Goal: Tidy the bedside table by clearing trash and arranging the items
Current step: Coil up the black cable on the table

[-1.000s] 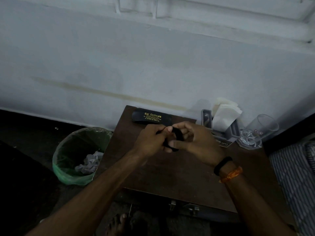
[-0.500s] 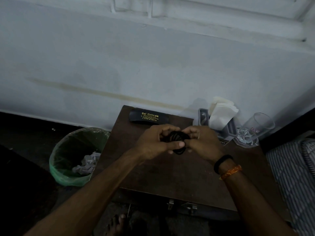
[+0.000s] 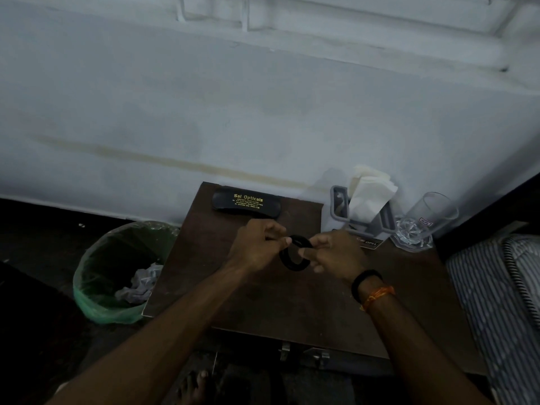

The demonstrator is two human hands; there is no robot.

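Bedside table point(image 3: 263, 302) | case point(image 3: 247, 202): "Sai Opticals" | both hands' fingers point(image 3: 282, 242) pinch black loop point(image 3: 295, 252)

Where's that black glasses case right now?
In the head view, the glasses case lies at the table's far edge by the wall, left of the tissue holder and just beyond the left hand.

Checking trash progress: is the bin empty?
Not empty: crumpled paper lies inside the green-lined bin.
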